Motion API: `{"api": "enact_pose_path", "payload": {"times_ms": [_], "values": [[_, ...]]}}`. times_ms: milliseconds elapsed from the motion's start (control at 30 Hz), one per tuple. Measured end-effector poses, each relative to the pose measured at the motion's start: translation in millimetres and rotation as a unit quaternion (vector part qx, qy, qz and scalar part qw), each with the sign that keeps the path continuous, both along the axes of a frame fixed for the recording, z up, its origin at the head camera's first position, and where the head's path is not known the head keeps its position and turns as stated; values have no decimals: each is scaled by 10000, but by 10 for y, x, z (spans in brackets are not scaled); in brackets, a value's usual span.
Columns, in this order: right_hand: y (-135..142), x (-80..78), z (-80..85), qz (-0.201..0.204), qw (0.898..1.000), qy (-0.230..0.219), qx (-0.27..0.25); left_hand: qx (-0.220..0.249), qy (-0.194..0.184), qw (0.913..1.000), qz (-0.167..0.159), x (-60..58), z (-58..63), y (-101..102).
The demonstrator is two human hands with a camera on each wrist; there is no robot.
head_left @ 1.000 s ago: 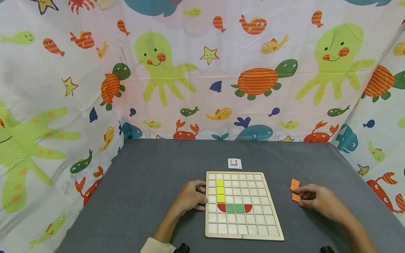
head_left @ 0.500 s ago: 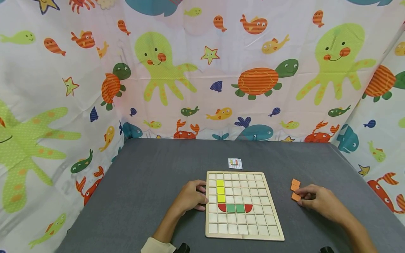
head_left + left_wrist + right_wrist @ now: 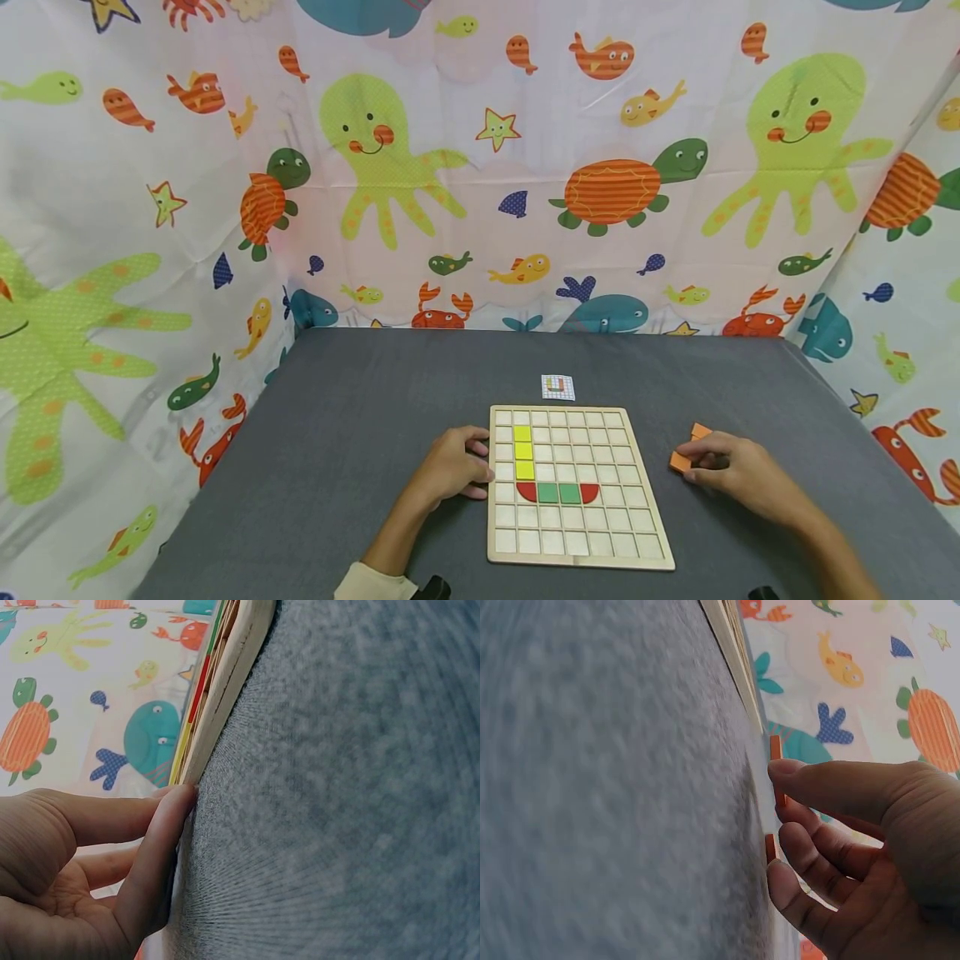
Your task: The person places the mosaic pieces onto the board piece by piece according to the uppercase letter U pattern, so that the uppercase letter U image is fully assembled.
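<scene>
My right hand [image 3: 738,471] pinches an orange square tile [image 3: 679,462] between thumb and index finger, off to the right of a wooden grid board [image 3: 581,537]. In the right wrist view that orange tile [image 3: 775,746] stands edge-on above the cloth. Another orange tile [image 3: 701,431] lies just behind the fingers, partly covered. My left hand [image 3: 450,467] holds the board's left edge with its thumb and fingers; the left wrist view shows the fingertips on the board's rim [image 3: 225,697]. On the board, yellow squares [image 3: 523,451] form a column above a row of red quarter-rounds [image 3: 590,493] and green squares [image 3: 558,493].
A small printed pattern card [image 3: 557,387] lies behind the board. The grey cloth [image 3: 360,392] covers the table. A white curtain [image 3: 450,208] printed with sea animals stands around its back and sides.
My right hand has moved left toward the board, taking one orange tile away from the others. My left hand and the board have stayed put.
</scene>
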State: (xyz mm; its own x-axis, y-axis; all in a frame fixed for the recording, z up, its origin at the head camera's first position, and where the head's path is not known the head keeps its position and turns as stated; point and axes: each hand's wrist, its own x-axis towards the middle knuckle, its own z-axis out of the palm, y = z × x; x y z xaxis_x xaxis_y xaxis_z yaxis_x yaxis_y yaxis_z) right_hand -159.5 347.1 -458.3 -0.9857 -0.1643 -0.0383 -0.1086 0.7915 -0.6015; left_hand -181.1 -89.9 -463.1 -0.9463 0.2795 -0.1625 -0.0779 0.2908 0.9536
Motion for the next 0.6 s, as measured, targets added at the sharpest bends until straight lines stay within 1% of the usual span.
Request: {"api": "enact_pose_path", "payload": {"times_ms": [167,233,400,600], "values": [[-130,0,10,171,9997,88,-128,-2,8,10000,-15,0,-5,-2],[-184,-5,16,262,9994,190,-152,16,6,10000,-6,0,-5,-6],[-303,-33,20,598,9969,396,-318,46,5,10000,5,-5,-11,-9],[-437,-55,16,952,9930,438,-545,-26,14,10000,0,-11,-24,6]]}}
